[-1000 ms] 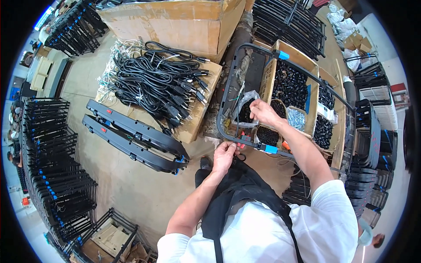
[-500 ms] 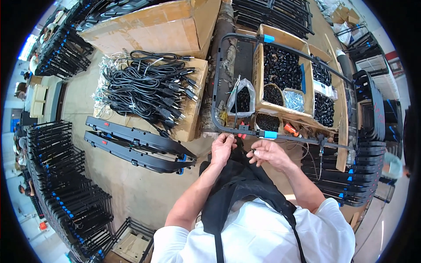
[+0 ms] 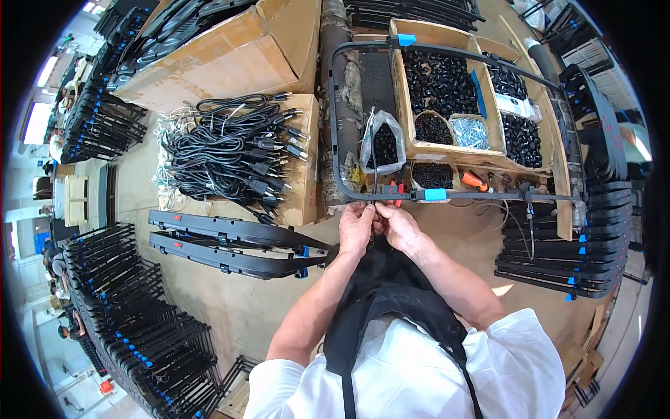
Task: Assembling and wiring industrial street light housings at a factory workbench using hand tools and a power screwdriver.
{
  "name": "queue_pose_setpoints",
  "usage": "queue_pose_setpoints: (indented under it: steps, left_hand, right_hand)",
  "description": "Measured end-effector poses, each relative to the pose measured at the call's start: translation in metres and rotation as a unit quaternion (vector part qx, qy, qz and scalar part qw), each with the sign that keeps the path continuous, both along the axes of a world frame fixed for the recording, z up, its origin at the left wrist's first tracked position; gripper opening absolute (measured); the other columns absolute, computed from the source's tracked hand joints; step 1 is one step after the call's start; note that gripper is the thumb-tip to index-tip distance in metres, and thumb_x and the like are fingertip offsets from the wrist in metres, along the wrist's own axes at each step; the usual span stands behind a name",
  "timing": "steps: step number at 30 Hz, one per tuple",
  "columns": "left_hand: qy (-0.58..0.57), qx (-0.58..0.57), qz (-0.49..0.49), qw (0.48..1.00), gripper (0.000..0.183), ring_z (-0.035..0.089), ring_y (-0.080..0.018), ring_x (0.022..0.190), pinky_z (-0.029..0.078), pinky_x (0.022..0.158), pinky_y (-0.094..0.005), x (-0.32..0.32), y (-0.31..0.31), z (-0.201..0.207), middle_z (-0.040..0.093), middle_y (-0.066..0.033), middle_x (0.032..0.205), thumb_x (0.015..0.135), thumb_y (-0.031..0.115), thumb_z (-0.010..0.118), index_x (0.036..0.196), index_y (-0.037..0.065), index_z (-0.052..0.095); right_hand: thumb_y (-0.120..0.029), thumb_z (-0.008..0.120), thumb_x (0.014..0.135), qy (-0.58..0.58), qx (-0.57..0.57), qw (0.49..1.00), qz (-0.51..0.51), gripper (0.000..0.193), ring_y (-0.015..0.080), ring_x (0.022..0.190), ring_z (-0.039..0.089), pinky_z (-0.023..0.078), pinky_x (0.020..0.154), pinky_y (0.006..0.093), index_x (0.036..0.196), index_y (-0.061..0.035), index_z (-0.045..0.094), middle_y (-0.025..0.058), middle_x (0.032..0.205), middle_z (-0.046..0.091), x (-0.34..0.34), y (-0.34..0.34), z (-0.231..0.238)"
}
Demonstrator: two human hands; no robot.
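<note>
A black tubular frame with blue tape pieces lies across the bench in front of me. A thin black cable runs down past its near bar to my fingers. My left hand is closed in a pinch on this cable just below the bar. Right against it, my right hand is also closed, fingertips meeting the left ones. What the right fingers hold is hidden. A red clamp-like piece sits on the bar just above my hands.
Beyond the bar stand a wooden box of black parts and silver screws and a plastic bag of black pieces. To the left, power cords lie on cardboard beside two long black panels. An orange-handled tool lies right of my hands.
My right hand, which was apart pinching a small dark piece, has moved left and up to meet my left hand at the cable. The view has shifted slightly.
</note>
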State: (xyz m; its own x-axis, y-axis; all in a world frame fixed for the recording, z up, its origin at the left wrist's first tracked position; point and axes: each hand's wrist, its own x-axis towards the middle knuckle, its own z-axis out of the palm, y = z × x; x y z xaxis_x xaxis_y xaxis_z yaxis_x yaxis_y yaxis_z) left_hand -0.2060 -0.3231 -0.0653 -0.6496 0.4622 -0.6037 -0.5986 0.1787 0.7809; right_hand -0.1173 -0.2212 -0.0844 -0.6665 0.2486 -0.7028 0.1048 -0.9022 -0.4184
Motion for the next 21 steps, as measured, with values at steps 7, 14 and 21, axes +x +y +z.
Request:
queue_pose_setpoints:
  steps: [7, 14, 21]
  left_hand:
    - [-0.028, -0.04, -0.099, 0.994, 0.024, 0.065, -0.0118, 0.068, 0.054, 0.061, -0.0271, -0.011, -0.01, 0.008, 0.071, -0.0049, 0.086, 0.108, 0.021, 0.063, 0.112, -0.002, 0.069]
    - [0.016, -0.04, -0.128, 0.991, 0.024, 0.06, -0.0108, 0.068, 0.05, 0.06, -0.0283, -0.005, -0.03, 0.004, 0.067, -0.0005, 0.081, 0.108, 0.023, 0.061, 0.102, 0.002, 0.069]
    - [0.246, 0.008, -0.075, 0.966, 0.026, 0.071, -0.034, 0.103, 0.054, 0.093, -0.0436, 0.017, -0.046, -0.013, 0.073, -0.0211, 0.108, 0.106, 0.021, 0.058, 0.122, 0.0, 0.063]
  right_hand:
    - [-0.03, 0.064, 0.108, -0.011, 0.188, 0.976, 0.106, 0.026, 0.0118, 0.082, 0.065, 0.052, 0.073, 0.0322, 0.117, -0.0086, 0.074, -0.0009, 0.098, 0.073, 0.005, 0.003, 0.021]
    - [-0.022, 0.063, 0.1, -0.132, 0.711, 0.531, 0.443, 0.027, 0.0329, 0.095, 0.075, 0.058, 0.086, 0.0443, 0.104, -0.0007, 0.078, 0.0151, 0.104, 0.076, -0.011, 0.026, 0.12]
    - [-0.012, 0.061, 0.091, 0.106, 0.759, 0.322, 0.556, 0.023, 0.0332, 0.107, 0.073, 0.059, 0.086, 0.0442, 0.109, -0.0035, 0.073, 0.0139, 0.11, 0.074, -0.062, 0.027, 0.12]
